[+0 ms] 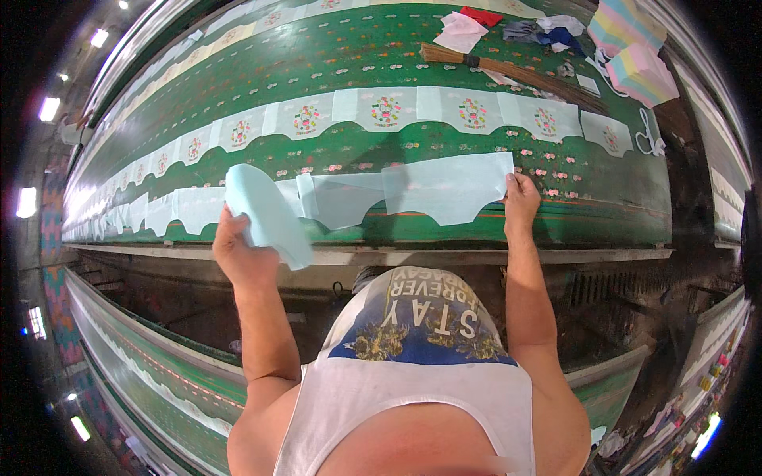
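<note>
My left hand (244, 252) is closed round a thick, curled bundle of pale blue fabric pieces (270, 213), held just above the near side of the long green table (587, 218). Between thumb and fingers, my right hand (521, 198) pinches the right corner of a single pale blue fabric piece (448, 189). That piece is spread along the near edge, with a scooped outline on its lower side. Its left end meets another plain pale blue piece (343, 198), and more plain pieces run on to the left.
Beyond my hands lies a row of pale pieces with colourful prints (386, 109). At the far right are a straw broom (516, 73), crumpled cloths (548, 33), striped pastel bundles (641, 73) and a white cord (649, 136). Another green table (182, 341) stands behind me.
</note>
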Motion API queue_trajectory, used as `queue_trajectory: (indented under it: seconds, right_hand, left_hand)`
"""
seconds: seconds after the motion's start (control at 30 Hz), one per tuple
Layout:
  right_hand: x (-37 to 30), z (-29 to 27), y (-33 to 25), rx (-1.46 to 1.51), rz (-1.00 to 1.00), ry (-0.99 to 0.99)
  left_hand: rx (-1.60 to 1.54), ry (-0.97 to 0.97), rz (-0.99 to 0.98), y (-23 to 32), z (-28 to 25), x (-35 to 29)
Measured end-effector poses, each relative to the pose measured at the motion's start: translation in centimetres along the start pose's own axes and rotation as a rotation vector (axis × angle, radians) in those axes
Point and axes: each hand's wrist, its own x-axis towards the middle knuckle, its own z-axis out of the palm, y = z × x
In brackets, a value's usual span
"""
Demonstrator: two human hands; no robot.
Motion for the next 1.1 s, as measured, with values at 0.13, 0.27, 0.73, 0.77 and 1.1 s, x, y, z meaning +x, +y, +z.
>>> queue_trajectory:
  seconds: [0.13,0.27,0.73,0.77,1.1]
  right_hand:
    - [0.2,-0.5,-0.3,-0.001,-0.046,0.052]
    - [-1.0,-0.1,-1.0,-0.022,-0.137,-0.061]
    - [-11.0,4.6,-15.5,-0.250,-0.313,-0.667]
    - [-10.8,4.9,-15.4,-0.262,-0.323,-0.666]
    - [-11.4,5.8,-13.0,0.078,0.122,-0.805]
  left_hand:
    - [0.077,-0.138,-0.040,-3.2,1.6,-1.3]
    - [0.054,-0.225,-0.182,-7.9,4.9,-2.4]
    - [0.349,-0.579,-0.303,-15.2,9.6,-1.2]
    - [0.332,-0.585,-0.315,-15.2,9.5,-1.0]
    - [-0.008,-0.595,-0.653,-16.5,7.4,0.3]
